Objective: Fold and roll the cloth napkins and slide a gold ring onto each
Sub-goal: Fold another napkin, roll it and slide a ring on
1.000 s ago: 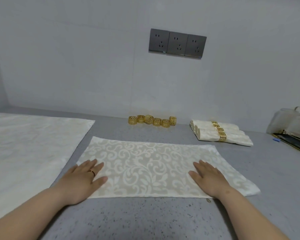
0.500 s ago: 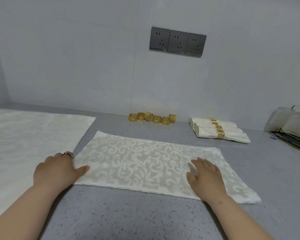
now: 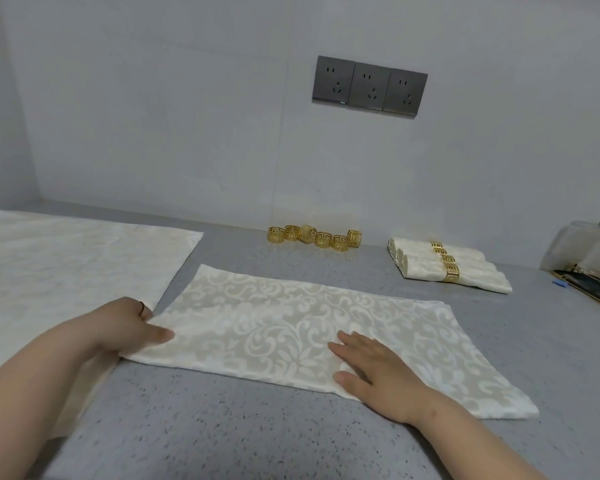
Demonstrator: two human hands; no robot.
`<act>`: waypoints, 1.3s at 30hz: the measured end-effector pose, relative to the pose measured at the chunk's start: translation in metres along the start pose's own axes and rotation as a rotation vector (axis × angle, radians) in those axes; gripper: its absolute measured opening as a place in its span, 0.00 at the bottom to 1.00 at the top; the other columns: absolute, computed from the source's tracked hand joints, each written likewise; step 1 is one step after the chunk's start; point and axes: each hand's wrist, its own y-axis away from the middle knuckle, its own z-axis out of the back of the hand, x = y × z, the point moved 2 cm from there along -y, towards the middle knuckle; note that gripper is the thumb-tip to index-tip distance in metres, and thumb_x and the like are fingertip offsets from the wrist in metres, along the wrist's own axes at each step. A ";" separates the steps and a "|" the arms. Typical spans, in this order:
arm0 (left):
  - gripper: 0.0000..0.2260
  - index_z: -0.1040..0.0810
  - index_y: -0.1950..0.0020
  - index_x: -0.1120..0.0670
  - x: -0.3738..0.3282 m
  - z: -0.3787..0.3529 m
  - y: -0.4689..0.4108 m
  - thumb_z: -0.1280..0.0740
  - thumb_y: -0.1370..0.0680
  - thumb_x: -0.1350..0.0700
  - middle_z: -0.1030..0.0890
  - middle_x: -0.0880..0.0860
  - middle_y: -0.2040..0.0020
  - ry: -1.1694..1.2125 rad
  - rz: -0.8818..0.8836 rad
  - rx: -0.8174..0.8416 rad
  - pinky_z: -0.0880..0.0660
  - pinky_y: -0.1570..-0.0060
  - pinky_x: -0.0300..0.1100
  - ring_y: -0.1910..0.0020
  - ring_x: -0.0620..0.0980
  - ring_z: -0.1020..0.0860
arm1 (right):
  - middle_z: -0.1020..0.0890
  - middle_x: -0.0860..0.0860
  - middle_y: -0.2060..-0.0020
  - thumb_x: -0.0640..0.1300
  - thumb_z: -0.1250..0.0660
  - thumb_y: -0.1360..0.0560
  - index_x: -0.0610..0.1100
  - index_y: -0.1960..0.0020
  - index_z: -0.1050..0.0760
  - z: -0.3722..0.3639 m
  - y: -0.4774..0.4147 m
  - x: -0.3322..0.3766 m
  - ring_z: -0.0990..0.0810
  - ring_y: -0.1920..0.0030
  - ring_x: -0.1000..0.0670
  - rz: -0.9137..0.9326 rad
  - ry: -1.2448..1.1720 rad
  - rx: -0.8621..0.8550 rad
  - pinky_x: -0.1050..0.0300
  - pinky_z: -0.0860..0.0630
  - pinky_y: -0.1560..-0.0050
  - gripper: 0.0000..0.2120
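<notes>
No writing is readable. Your left hand [image 3: 125, 327] pinches the folded napkin's [image 3: 312, 327] left edge; your right hand [image 3: 378, 372] lies flat and spread on it.

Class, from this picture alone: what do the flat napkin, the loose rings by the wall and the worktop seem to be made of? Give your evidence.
Napkin: woven cloth, likely damask; a scroll pattern shows in sheen, and the edge lifts softly in the left hand.
Rings: shiny gold-coloured, probably metal, with cut-out openwork.
Worktop: matt grey with dark specks, perhaps stone or composite.
</notes>
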 end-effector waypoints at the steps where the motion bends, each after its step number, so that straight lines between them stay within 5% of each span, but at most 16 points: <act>1: 0.23 0.40 0.73 0.54 0.002 0.006 0.004 0.26 0.30 0.52 0.37 0.49 0.77 0.095 -0.011 0.035 0.43 0.74 0.39 0.74 0.49 0.39 | 0.54 0.59 0.25 0.81 0.75 0.56 0.57 0.26 0.51 0.000 0.001 0.001 0.58 0.26 0.58 -0.002 -0.001 0.008 0.65 0.63 0.32 0.63; 6: 0.10 0.29 0.59 0.60 0.010 0.027 0.016 0.30 0.27 0.57 0.32 0.57 0.67 0.407 0.070 0.123 0.30 0.81 0.32 0.72 0.50 0.30 | 0.58 0.58 0.25 0.75 0.72 0.50 0.56 0.25 0.56 -0.001 0.009 0.020 0.62 0.29 0.63 0.004 0.022 0.052 0.64 0.66 0.33 0.55; 9: 0.09 0.28 0.62 0.60 0.006 0.030 0.016 0.32 0.26 0.58 0.27 0.52 0.75 0.549 0.060 0.054 0.29 0.82 0.31 0.80 0.46 0.27 | 0.59 0.56 0.25 0.69 0.73 0.49 0.54 0.25 0.57 -0.006 0.016 0.040 0.62 0.26 0.56 -0.024 0.063 0.058 0.60 0.65 0.30 0.54; 12: 0.08 0.27 0.63 0.58 -0.013 0.029 0.017 0.33 0.24 0.60 0.22 0.54 0.69 0.794 0.011 -0.060 0.27 0.80 0.31 0.71 0.49 0.24 | 0.57 0.54 0.25 0.68 0.76 0.51 0.53 0.25 0.56 -0.008 0.015 0.049 0.60 0.25 0.53 -0.040 0.115 0.016 0.57 0.62 0.28 0.55; 14: 0.07 0.27 0.63 0.57 -0.038 0.027 0.021 0.33 0.25 0.61 0.22 0.53 0.69 0.907 -0.097 -0.194 0.28 0.80 0.29 0.75 0.45 0.22 | 0.57 0.54 0.25 0.68 0.75 0.51 0.53 0.25 0.56 -0.007 0.014 0.051 0.60 0.25 0.52 -0.051 0.097 0.028 0.56 0.62 0.28 0.55; 16: 0.08 0.27 0.64 0.55 -0.070 0.020 0.029 0.31 0.26 0.61 0.24 0.52 0.69 0.838 -0.229 -0.331 0.30 0.78 0.28 0.76 0.43 0.25 | 0.56 0.54 0.24 0.71 0.69 0.46 0.53 0.25 0.54 -0.005 0.018 0.055 0.59 0.25 0.52 -0.064 0.025 0.065 0.56 0.61 0.28 0.52; 18: 0.06 0.26 0.62 0.55 -0.103 0.008 0.043 0.31 0.27 0.60 0.26 0.49 0.68 0.666 -0.360 -0.378 0.34 0.74 0.29 0.71 0.43 0.28 | 0.46 0.53 0.25 0.69 0.55 0.29 0.51 0.26 0.45 0.000 0.015 0.054 0.50 0.25 0.51 -0.102 -0.133 0.061 0.55 0.55 0.27 0.37; 21: 0.09 0.27 0.67 0.51 -0.142 -0.022 0.070 0.31 0.28 0.56 0.28 0.45 0.70 0.393 -0.616 -0.264 0.37 0.71 0.29 0.70 0.41 0.31 | 0.21 0.52 0.50 0.56 0.48 0.21 0.46 0.45 0.26 0.021 0.004 0.046 0.23 0.48 0.50 -0.229 -0.813 -0.100 0.52 0.28 0.43 0.18; 23: 0.11 0.30 0.67 0.47 -0.154 -0.053 0.084 0.32 0.27 0.53 0.29 0.43 0.70 0.248 -0.685 -0.153 0.36 0.68 0.32 0.67 0.41 0.30 | 0.19 0.51 0.63 0.56 0.52 0.20 0.43 0.49 0.26 0.035 -0.007 0.032 0.20 0.64 0.52 -0.329 -1.086 -0.194 0.56 0.25 0.59 0.22; 25: 0.07 0.28 0.62 0.48 -0.153 -0.077 0.093 0.35 0.26 0.49 0.30 0.43 0.70 0.121 -0.739 -0.132 0.38 0.67 0.31 0.65 0.43 0.30 | 0.19 0.48 0.68 0.59 0.51 0.21 0.41 0.47 0.27 0.042 -0.017 0.028 0.19 0.68 0.51 -0.378 -1.240 -0.158 0.56 0.25 0.61 0.24; 28: 0.07 0.24 0.53 0.48 -0.143 -0.098 0.100 0.37 0.24 0.47 0.30 0.44 0.69 0.021 -0.775 -0.141 0.40 0.69 0.29 0.68 0.42 0.31 | 0.20 0.44 0.56 0.52 0.41 0.22 0.40 0.40 0.29 0.036 -0.026 0.032 0.19 0.53 0.45 -0.471 -1.226 -0.159 0.51 0.23 0.51 0.18; 30: 0.08 0.20 0.56 0.47 -0.133 -0.102 0.100 0.29 0.31 0.46 0.24 0.44 0.70 -0.136 -0.904 -0.261 0.41 0.71 0.27 0.69 0.42 0.26 | 0.22 0.43 0.47 0.43 0.39 0.23 0.38 0.32 0.36 0.029 -0.032 0.032 0.21 0.49 0.43 -0.484 -1.113 -0.234 0.52 0.25 0.48 0.22; 32: 0.13 0.19 0.64 0.46 -0.121 -0.104 0.098 0.24 0.45 0.46 0.22 0.41 0.72 -0.213 -1.017 -0.359 0.34 0.69 0.29 0.73 0.41 0.23 | 0.22 0.41 0.45 0.38 0.41 0.24 0.37 0.32 0.35 0.025 -0.035 0.029 0.22 0.51 0.43 -0.485 -1.098 -0.287 0.52 0.25 0.50 0.21; 35: 0.28 0.21 0.56 0.47 -0.098 -0.105 0.079 0.23 0.56 0.51 0.17 0.44 0.63 -0.234 -1.003 -0.423 0.34 0.53 0.38 0.67 0.44 0.19 | 0.21 0.41 0.48 0.36 0.43 0.23 0.37 0.35 0.31 0.038 -0.031 0.016 0.24 0.60 0.45 -0.481 -1.101 -0.414 0.57 0.29 0.63 0.17; 37: 0.30 0.25 0.50 0.48 -0.084 -0.098 0.066 0.29 0.52 0.50 0.16 0.47 0.56 -0.234 -0.920 -0.421 0.29 0.54 0.36 0.63 0.46 0.18 | 0.23 0.43 0.54 0.37 0.43 0.22 0.37 0.37 0.29 0.052 -0.023 0.003 0.27 0.66 0.48 -0.471 -1.060 -0.484 0.59 0.33 0.68 0.15; 39: 0.24 0.25 0.40 0.50 -0.077 -0.085 0.059 0.34 0.37 0.53 0.20 0.48 0.43 -0.216 -0.805 -0.390 0.24 0.52 0.39 0.51 0.47 0.18 | 0.26 0.43 0.61 0.37 0.44 0.22 0.34 0.40 0.28 0.061 -0.013 -0.017 0.32 0.69 0.49 -0.499 -0.985 -0.543 0.61 0.37 0.73 0.13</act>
